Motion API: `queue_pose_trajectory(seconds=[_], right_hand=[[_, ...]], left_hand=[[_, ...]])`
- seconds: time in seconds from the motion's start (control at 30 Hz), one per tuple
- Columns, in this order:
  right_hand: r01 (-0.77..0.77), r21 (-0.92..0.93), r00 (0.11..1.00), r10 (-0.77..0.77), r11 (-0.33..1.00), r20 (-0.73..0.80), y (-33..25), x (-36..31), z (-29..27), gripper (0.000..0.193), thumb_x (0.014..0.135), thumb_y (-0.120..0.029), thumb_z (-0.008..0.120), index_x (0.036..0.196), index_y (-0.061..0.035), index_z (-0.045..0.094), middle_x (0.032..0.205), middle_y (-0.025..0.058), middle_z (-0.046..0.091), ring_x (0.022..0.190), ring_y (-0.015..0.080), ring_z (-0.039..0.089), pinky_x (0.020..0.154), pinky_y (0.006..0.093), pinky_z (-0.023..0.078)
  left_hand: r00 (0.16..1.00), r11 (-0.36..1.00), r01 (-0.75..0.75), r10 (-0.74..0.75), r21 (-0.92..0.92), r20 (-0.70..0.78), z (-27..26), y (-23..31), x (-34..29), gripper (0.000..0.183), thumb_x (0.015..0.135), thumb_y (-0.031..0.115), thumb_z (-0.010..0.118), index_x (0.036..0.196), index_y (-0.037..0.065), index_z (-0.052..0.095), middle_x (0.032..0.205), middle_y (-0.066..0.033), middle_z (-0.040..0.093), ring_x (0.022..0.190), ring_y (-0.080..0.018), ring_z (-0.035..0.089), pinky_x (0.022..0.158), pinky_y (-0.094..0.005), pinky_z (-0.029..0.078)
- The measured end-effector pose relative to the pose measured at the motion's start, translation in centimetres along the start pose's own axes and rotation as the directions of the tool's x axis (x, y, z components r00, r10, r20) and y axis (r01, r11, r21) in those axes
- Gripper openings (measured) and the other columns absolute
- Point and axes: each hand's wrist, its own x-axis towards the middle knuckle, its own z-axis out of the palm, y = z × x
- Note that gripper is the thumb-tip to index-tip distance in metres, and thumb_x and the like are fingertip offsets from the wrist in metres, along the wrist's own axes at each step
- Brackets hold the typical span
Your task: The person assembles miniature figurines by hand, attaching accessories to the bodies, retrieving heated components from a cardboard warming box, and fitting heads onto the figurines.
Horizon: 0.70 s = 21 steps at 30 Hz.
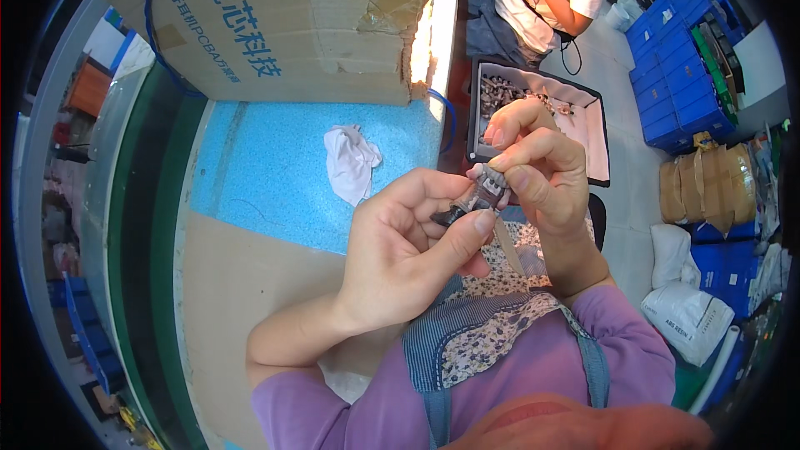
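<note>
A small figurine (487, 192), grey and dark with some pink, is held up in front of my chest. My left hand (404, 246) grips its lower part between thumb and fingers. At the figurine's upper end, my right hand (542, 171) pinches it with thumb and index finger. Fine details are hidden by the fingers. Below the right hand hangs a narrow pale pointed strip (508, 247); what it is or whether it is held, I cannot tell.
A white cloth (350, 162) lies on the blue work surface (258, 158), before a large cardboard box (292, 25). Beyond my right hand, a lined black-edged bin (583, 121) holds many small figurines. Another person (533, 0) sits further back. Blue crates (679, 75) and white sacks (687, 321) stand at right.
</note>
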Motion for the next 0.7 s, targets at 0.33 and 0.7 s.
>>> queue_pose_trajectory(seconds=[0.33, 0.7], right_hand=[[0.098, -0.021, 0.992, -0.099, 0.995, -0.078, 0.4, 0.7, -0.1, 0.024, 0.081, -0.007, 0.069, 0.101, -0.0011, 0.056, 0.102, 0.0091, 0.05, 0.097, 0.0161, 0.049, 0.091, 0.0307, 0.04], [-0.043, 0.259, 0.971, 0.101, 0.965, -0.216, -0.1, -1.4, 1.1, 0.033, 0.084, -0.017, 0.067, 0.107, -0.0033, 0.047, 0.101, 0.0107, 0.052, 0.094, 0.0162, 0.052, 0.084, 0.0285, 0.045]], left_hand=[[0.98, 0.969, -0.196, 0.199, 0.148, -0.007, -0.6, -1.2, 0.9, 0.03, 0.084, -0.002, 0.065, 0.112, -0.005, 0.053, 0.097, -0.0145, 0.065, 0.073, -0.0119, 0.065, 0.057, -0.0218, 0.053], [0.401, -0.159, -0.647, 0.761, 0.746, 0.51, -2.0, -1.4, 2.4, 0.041, 0.058, -0.006, 0.073, 0.098, -0.007, 0.063, 0.091, -0.0209, 0.064, 0.073, -0.0317, 0.065, 0.06, -0.0336, 0.054]])
